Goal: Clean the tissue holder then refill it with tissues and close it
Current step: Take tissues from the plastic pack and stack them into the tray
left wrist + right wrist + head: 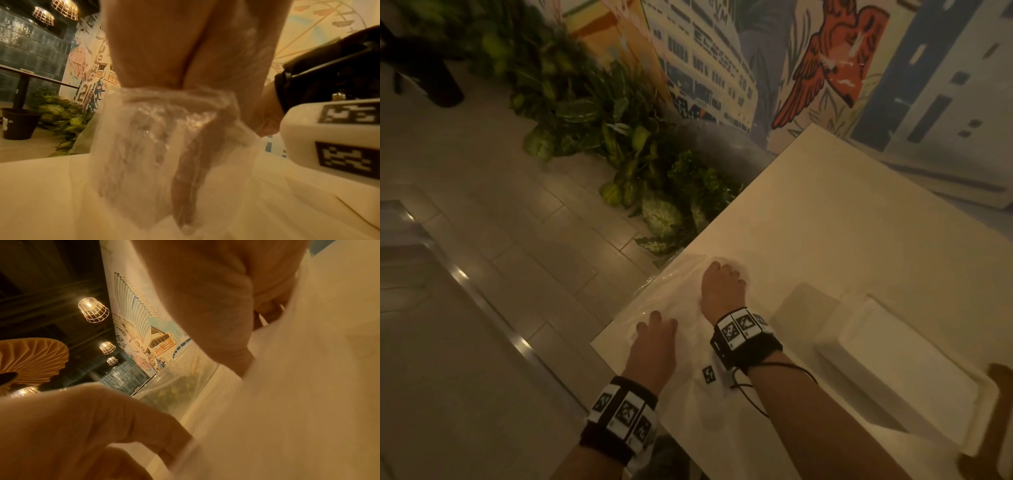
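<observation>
Both hands at the tissue pack; holder open and apart.

The left hand (654,337) has its fingers inside the clear wrap (164,129) of the tissue pack (688,308) at the near-left corner of the table (825,205). The right hand (722,287), knuckles up, grips the pack's far end; the wrist view is too blurred to show more. The white holder (893,370) sits open just right of the right forearm, untouched.
</observation>
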